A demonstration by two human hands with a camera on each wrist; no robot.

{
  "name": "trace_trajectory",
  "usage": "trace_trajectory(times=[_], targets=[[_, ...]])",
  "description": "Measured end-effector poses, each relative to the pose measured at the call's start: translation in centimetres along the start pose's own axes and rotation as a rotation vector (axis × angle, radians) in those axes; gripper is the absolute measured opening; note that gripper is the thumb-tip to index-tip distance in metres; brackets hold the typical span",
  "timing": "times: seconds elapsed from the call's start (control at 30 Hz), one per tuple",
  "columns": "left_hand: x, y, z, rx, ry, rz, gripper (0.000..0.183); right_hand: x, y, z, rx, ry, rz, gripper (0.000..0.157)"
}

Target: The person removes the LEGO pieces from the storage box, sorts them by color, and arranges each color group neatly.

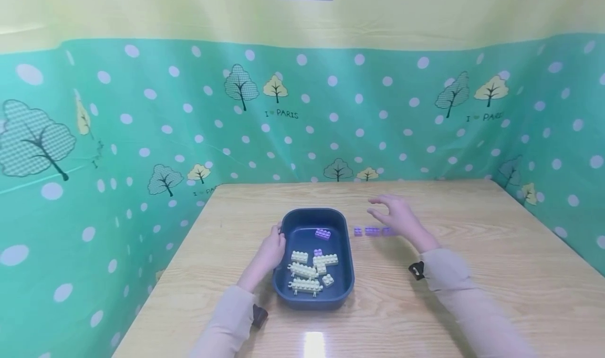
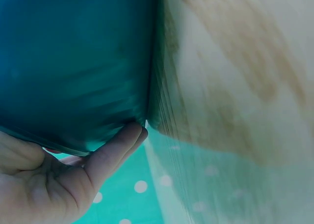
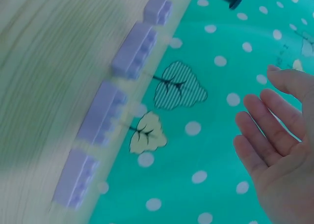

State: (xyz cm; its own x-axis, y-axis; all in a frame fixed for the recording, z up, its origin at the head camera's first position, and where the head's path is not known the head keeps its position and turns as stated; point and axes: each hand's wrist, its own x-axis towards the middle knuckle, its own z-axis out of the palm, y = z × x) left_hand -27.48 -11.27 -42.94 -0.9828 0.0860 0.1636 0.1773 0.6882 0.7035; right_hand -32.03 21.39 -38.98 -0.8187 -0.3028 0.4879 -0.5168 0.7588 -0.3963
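Observation:
My left hand grips the left wall of a dark blue rectangular tub; in the left wrist view its thumb and fingers pinch the rim. Inside lie a purple toy brick, a smaller purple one and several pale yellow bricks, some with side pegs. Over the table to the right, my right hand hovers with relaxed, parted fingers and holds nothing. Below it runs a row of purple bricks, partly hidden by the hand; the right wrist view shows several purple bricks spaced end to end.
The light wooden table carries the tub and the brick row. A green dotted cloth with printed trees hangs behind and along both sides. Each wrist wears a black band.

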Motion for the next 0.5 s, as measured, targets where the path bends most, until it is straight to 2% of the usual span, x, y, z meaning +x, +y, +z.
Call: trace_trajectory(times=[0.27, 0.5], targets=[[0.1, 0.1, 0.0, 0.021, -0.008, -0.016, 0.043, 1.1, -2.2, 1.7, 0.035, -0.029, -0.053, 0.033], [0.2, -0.2, 0.1, 0.016, 0.015, 0.026, 0.043, 1.8, -3.7, 3.3, 0.049, -0.050, -0.095, 0.030]])
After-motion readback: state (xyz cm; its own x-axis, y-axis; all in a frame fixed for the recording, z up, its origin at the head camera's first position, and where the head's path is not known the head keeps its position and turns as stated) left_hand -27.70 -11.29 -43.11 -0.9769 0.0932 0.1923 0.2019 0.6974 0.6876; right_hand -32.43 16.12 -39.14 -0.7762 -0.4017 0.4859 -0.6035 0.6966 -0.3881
